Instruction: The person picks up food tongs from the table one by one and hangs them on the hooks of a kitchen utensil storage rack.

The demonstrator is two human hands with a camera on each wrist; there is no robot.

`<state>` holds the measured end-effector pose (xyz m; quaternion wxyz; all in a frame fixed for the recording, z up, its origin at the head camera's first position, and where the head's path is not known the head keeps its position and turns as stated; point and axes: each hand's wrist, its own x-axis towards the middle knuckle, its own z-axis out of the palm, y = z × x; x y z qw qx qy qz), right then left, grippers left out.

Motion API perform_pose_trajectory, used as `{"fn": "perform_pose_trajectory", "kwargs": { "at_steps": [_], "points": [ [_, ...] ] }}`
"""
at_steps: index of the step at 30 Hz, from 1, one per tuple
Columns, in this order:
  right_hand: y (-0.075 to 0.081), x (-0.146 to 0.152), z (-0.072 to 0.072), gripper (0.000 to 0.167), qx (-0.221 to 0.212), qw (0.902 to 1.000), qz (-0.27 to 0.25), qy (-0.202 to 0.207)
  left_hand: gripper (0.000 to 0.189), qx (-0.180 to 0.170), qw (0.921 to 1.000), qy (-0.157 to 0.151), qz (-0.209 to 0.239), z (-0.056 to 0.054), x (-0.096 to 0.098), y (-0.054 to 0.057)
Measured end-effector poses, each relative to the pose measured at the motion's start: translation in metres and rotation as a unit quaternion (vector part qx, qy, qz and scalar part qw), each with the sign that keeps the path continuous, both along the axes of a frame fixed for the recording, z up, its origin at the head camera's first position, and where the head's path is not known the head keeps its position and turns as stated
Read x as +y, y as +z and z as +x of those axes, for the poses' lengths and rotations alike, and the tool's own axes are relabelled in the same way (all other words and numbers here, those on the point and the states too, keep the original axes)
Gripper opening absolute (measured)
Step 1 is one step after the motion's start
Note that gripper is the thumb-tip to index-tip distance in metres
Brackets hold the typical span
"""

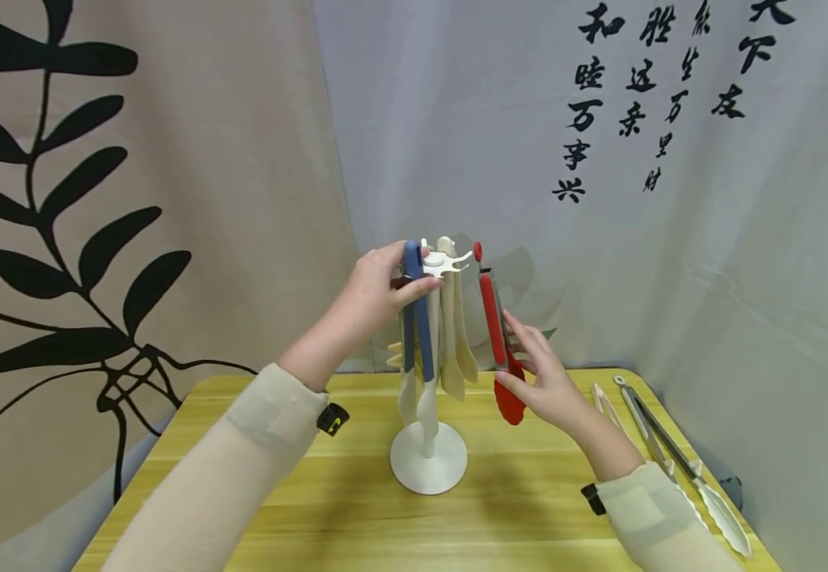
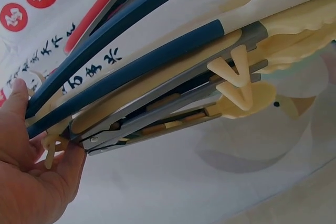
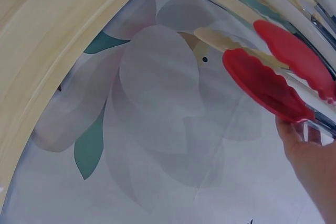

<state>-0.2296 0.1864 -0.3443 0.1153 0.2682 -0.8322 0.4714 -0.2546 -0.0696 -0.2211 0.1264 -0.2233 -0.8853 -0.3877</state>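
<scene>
Gently, from my remote seat: the white stand (image 1: 428, 473) rises midway between the left and right edges of the tabletop (image 1: 342, 516). The fingers of my left hand (image 1: 378, 278) curl round the tops of the blue-handled tongs (image 1: 424, 338) at the stand's head, and my right hand (image 1: 546, 377) pinches the red tongs (image 1: 493, 318) low, just right of the stand. Whether their red loop (image 1: 477, 252) sits on a prong or beside it, I can't tell, so I'd brace the stand, hold the red tongs near upright and guide the loop slowly, lest everything tip
</scene>
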Motion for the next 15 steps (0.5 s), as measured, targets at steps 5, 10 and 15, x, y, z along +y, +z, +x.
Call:
{"fn": "perform_pose_trajectory", "kwargs": {
  "at_steps": [5,10,15],
  "points": [
    [-0.0063,0.0042,-0.0075,0.083,0.003,0.9998,-0.011,0.015,0.046,0.004,0.9998,0.018,-0.006,0.0023,0.0025,-0.0005],
    [-0.0067,0.0045,-0.0097,0.083,0.007,0.9996,-0.012,0.024,0.041,0.005,0.9998,0.022,-0.001,0.0036,0.0033,-0.0019],
    [-0.0046,0.0038,-0.0093,0.082,0.011,0.9996,-0.007,0.025,0.039,0.008,0.9998,0.019,-0.001,0.0029,0.0032,-0.0030]
  ]
}}
